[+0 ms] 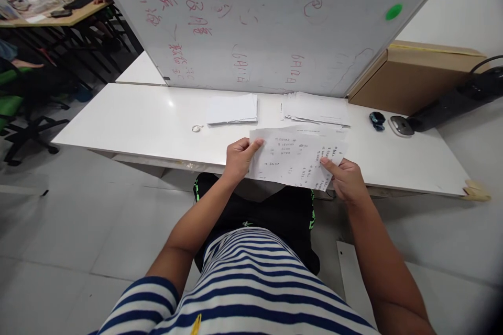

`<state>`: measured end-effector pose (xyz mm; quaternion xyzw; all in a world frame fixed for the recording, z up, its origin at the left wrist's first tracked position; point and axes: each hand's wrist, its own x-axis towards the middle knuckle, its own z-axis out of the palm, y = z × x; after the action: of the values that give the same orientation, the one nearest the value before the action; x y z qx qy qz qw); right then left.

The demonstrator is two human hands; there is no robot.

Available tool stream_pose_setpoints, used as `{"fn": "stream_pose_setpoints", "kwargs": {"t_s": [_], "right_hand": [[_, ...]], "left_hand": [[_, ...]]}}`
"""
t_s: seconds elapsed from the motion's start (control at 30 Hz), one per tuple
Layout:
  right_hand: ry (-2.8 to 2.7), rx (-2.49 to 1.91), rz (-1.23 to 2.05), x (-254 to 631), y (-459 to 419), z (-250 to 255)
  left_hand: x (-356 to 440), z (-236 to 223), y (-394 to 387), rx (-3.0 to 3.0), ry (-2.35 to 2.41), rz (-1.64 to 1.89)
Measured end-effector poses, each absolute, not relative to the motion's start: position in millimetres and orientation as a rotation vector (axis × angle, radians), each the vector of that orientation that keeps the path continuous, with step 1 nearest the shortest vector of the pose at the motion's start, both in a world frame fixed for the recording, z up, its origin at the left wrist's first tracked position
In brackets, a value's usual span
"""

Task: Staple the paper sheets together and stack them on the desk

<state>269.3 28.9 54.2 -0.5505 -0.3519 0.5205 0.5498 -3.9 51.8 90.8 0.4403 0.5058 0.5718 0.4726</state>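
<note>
Both the left hand [238, 159] and right hand [346, 180] grip closed on 1 printed sheet [294, 159] over the white table [137, 120].

On the table [129, 120], everything is placed from the folded paper stack [231, 109]: a small ring [197, 128] lies just left of it, a second paper pile [316, 109] to its right, a whiteboard [251, 21] stands behind, and the handwritten sheets [296, 159] are before it.

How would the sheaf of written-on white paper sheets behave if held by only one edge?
Probably floppy: the sheaf of written-on white paper sheets is thin, and both the left hand and right hand support opposite edges. Likely light. The fanned sheets could slide apart.
</note>
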Motion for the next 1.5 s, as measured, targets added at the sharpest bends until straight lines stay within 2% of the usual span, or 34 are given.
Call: {"fn": "stream_pose_setpoints", "kwargs": {"t_s": [0.2, 0.43, 0.57, 0.87, 1.1, 1.5], "right_hand": [[-0.894, -1.298, 1.188, 273, 30, 51], [-0.962, -1.332, 0.834, 286, 52, 35], [-0.890, -1.317, 0.763, 287, 63, 20], [-0.920, -1.391, 0.806, 292, 66, 3], [-0.873, -1.263, 0.810, 297, 68, -1], [-0.928, -1.340, 1.004, 307, 66, 2]], "left_hand": [[1, 88, 53, 1.097, 1.275, 1.408], [30, 80, 67, 1.396, 1.222, 1.410], [57, 67, 78, 1.388, 1.204, 1.408], [70, 63, 83, 1.418, 1.149, 1.253], [70, 51, 95, 1.226, 1.028, 1.214], [60, 47, 103, 1.242, 1.024, 1.077]]}}
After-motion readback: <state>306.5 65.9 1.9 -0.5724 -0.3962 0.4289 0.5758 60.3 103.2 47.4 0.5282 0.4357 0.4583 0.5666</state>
